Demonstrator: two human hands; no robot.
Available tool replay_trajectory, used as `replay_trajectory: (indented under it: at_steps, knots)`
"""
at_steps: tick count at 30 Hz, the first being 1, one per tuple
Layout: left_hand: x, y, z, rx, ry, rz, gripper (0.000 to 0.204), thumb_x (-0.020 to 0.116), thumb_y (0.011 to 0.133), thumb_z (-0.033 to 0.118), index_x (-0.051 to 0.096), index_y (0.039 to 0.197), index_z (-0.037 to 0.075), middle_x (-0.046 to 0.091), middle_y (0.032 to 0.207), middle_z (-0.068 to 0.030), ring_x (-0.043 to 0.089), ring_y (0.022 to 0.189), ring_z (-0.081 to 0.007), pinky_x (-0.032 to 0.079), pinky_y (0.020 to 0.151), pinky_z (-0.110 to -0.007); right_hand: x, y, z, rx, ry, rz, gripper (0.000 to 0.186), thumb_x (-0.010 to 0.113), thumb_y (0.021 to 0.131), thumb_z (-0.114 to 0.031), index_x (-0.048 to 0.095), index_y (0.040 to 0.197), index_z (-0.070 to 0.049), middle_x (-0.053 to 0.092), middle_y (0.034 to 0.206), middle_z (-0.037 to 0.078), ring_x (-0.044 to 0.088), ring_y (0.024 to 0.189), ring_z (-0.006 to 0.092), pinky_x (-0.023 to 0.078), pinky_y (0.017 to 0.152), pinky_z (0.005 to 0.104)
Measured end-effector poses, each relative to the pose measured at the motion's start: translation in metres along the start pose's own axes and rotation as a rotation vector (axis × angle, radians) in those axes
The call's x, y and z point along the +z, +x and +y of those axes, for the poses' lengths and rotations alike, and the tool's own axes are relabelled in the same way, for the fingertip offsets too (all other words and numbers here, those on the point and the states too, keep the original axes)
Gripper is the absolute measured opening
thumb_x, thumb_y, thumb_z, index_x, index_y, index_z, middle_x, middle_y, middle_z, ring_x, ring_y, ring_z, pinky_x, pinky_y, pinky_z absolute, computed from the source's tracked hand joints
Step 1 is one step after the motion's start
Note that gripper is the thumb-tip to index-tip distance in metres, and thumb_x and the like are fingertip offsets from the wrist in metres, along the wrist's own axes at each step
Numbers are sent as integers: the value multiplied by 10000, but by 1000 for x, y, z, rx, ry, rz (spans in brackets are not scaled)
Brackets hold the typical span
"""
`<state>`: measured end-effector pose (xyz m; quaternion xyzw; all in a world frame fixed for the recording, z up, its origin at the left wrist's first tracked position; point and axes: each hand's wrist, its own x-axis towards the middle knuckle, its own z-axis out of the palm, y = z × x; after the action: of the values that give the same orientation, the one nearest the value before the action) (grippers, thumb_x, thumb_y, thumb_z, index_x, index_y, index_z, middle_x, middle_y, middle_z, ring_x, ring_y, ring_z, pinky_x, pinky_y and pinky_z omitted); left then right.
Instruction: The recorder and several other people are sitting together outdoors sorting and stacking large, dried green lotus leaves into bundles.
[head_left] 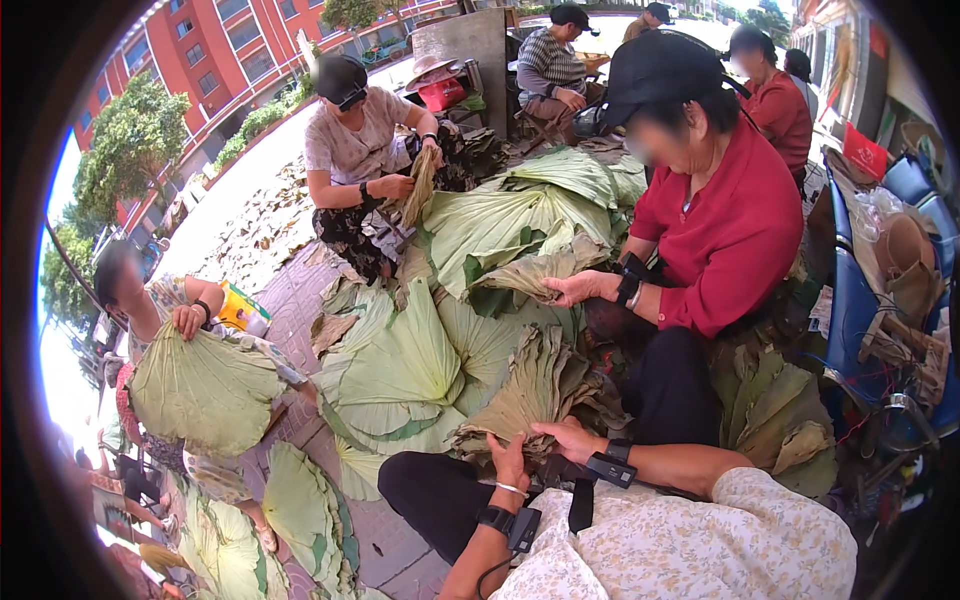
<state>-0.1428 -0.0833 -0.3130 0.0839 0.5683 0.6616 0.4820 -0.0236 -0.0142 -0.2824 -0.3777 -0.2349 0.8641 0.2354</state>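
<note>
Over my lap lies a folded bundle of dried, brownish-green lotus leaves [535, 385], its ribs fanning out toward the far side. At the near left edge of the bundle, my left hand [509, 462] grips the leaf with its fingers partly hidden. My right hand [572, 439] closes on the same near edge, a little farther right, fingertips pressed to the leaf. A dark band with a small box sits on each of my wrists. Just beyond the bundle, large pale green lotus leaves [410, 370] lie spread on the ground.
A co-worker in a red shirt [720, 220] sits close at the right, holding a leaf. Another [365, 150] handles a leaf across the pile; a third, at left, holds up a broad green leaf [205, 385]. More leaves [775, 420] and blue chairs [860, 290] stand right.
</note>
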Motion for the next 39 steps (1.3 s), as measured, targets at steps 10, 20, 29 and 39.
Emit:
replay_trajectory:
  at_steps: [10,20,29,39]
  knots:
    - [3,-31,86,153,-50,-70,815,564,833,127,-28,1392,155,553,1057,-166,615,791,-218,464,619,-281,20,16,-145,-558,-800,-86,366,694,682,-193,583,887,89,557,739,25,473,672,105,414,599,264]
    - [-5,-13,54,-113,-98,66,695,507,815,80,58,1345,105,554,1006,-201,621,769,-282,459,582,-326,-30,24,-24,176,-823,276,240,720,658,-219,608,642,-8,548,666,47,510,699,119,380,575,281]
    - [0,-19,60,-51,-124,113,650,515,809,76,131,1333,98,568,1014,-176,617,731,-233,421,564,-265,-18,32,-22,85,-673,85,346,724,622,-311,492,541,-67,435,555,39,417,551,144,329,501,300]
    - [-6,-18,59,-38,-115,127,642,499,826,64,112,1337,97,548,1063,-217,619,761,-244,434,577,-285,8,2,-40,-13,-810,166,385,719,620,-336,540,550,-3,512,597,59,474,608,139,368,557,285]
